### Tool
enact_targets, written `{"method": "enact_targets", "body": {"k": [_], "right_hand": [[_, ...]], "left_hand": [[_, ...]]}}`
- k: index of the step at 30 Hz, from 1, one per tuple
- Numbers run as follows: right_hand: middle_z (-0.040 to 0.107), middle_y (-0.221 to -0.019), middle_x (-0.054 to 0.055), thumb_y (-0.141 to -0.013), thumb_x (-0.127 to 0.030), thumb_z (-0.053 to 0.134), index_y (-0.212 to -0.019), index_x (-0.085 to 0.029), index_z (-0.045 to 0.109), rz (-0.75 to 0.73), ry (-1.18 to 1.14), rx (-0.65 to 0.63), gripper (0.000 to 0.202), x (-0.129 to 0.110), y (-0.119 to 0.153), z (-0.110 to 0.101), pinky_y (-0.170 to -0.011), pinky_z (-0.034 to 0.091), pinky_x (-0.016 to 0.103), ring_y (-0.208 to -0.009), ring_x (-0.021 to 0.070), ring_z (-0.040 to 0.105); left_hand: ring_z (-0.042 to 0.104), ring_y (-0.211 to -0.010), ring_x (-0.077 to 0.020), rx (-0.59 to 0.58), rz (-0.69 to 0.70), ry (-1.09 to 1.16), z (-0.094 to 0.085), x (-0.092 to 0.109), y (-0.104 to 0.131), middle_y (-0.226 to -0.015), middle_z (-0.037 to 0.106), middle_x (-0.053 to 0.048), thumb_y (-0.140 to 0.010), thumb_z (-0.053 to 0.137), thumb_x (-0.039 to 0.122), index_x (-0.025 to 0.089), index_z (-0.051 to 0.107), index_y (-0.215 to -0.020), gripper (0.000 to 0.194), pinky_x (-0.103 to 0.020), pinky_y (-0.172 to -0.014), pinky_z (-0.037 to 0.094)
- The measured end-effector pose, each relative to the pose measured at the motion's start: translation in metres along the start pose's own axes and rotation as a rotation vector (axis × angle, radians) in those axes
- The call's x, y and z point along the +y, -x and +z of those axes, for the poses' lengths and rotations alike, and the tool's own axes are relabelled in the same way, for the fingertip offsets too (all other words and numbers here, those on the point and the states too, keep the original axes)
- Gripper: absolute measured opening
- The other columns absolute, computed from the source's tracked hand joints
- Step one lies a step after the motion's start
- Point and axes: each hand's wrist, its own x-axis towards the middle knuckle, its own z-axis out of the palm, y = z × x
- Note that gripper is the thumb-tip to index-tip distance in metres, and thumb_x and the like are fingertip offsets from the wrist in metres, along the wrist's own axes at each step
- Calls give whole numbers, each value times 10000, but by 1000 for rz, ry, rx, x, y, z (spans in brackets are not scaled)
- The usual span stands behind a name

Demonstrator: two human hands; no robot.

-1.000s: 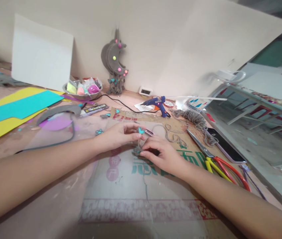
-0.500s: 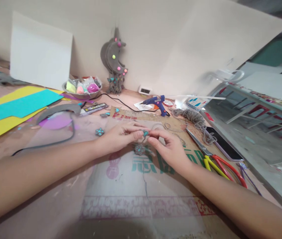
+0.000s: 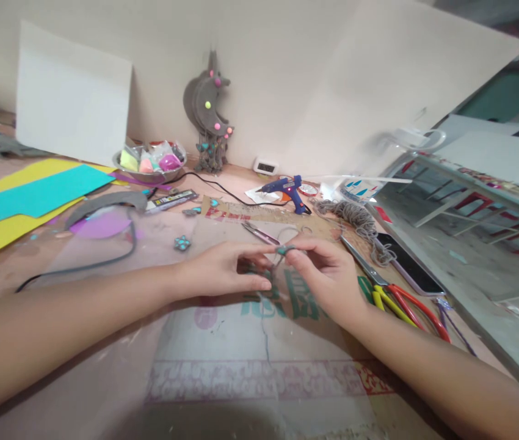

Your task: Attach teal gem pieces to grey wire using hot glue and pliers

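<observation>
My right hand (image 3: pixel 326 269) pinches a small turquoise-and-grey piece (image 3: pixel 283 250) between thumb and fingertips, above the printed cardboard. My left hand (image 3: pixel 229 267) has its thumb and fingers apart; one fingertip reaches the left end of that piece. Grey cord hangs below the piece, and a blurred grey-turquoise shape shows partly behind the left fingers. Tweezers (image 3: pixel 264 234) lie just beyond the hands. A turquoise-and-grey flower (image 3: pixel 182 243) rests left of them.
Scissors (image 3: pixel 381 280), grey yarn (image 3: pixel 355 221) and a phone (image 3: pixel 408 263) lie at the right. Behind are a blue glue gun (image 3: pixel 288 189), a bowl of clay packets (image 3: pixel 149 173) and a standing moon decoration (image 3: pixel 204 107). Coloured sheets (image 3: pixel 44 192) are at the left.
The small piece has moved right with my right hand. My left thumb has dropped away from it, opening that hand. The tweezers beyond the hands have come into view.
</observation>
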Motion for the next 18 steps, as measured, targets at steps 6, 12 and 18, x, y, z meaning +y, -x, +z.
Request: {"method": "enact_targets", "body": {"k": [6,12,18], "right_hand": [[601,-710,-7,-836,-214,574,-849,-223,633,14,-65,24,61,-4,2,-1,-640,479,279,-655,121,575],[603,-726,-6,-834,-223,583,-868,-220,629,26,-57,-5,57,-2,3,1,-641,480,283,-655,120,578],[605,-735,-3,-824,-239,594,-852,-217,619,50,-60,9,44,-3,4,2,-638,480,288,-656,126,579]], "left_hand": [[608,-984,-186,-39,-1,25,-3,-1,-1,-1080,661,-75,-781,649,267,193,562,-1218,452,-328,-883,466],[611,-984,-196,-59,-20,34,-2,3,0,-1084,673,-68,-766,664,275,174,631,-1102,353,-321,-861,474],[616,-985,-197,-40,-43,20,0,5,1,-1102,675,-73,-747,679,311,172,635,-1110,391,-331,-881,475]]}}
